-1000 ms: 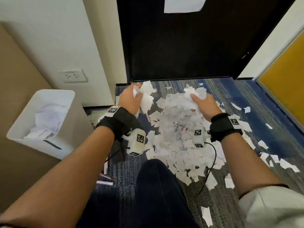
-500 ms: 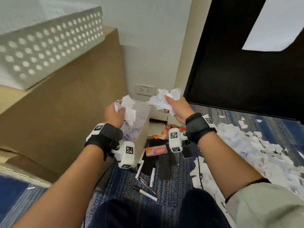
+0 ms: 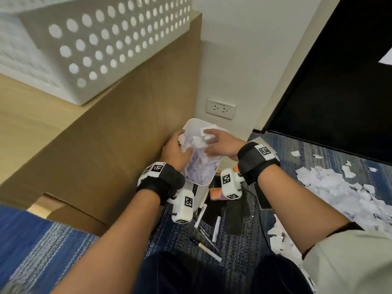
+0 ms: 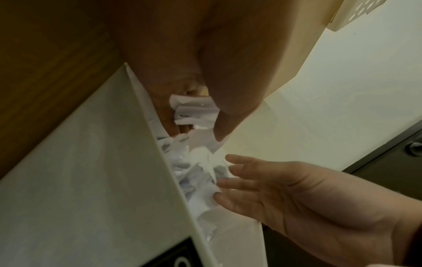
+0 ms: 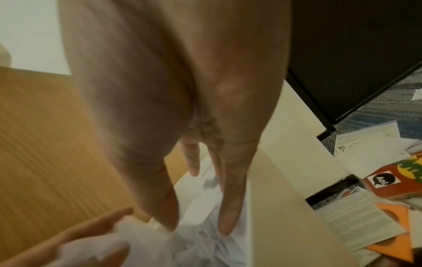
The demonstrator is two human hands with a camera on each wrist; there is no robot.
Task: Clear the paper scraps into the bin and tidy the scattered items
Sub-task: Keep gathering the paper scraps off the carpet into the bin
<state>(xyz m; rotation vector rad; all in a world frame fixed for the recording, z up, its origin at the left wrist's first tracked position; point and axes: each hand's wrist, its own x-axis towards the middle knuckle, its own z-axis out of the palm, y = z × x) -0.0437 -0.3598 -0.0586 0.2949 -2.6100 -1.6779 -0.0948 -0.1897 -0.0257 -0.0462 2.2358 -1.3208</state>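
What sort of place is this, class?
Probably an office or study room indoors: patterned blue carpet, a wall socket beside a dark door, and a white bin holding paper scraps.

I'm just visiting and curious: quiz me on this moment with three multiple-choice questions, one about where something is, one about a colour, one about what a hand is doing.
1. Where does the white bin stand?
A. Against the brown cabinet, below the wall socket
B. In front of the black door
C. On top of the cabinet

2. What colour is the perforated basket on the cabinet?
A. Blue
B. White
C. Orange

3. What is the right hand doing?
A. Gripping a pen
B. Resting flat on the carpet
C. Fingers straight over the paper scraps in the bin

Answers:
1 A, the head view shows the bin beside the cabinet under the socket.
2 B, its holed wall is white.
3 C, the left wrist view shows the right hand spread open at the bin's mouth, while the left hand holds scraps.
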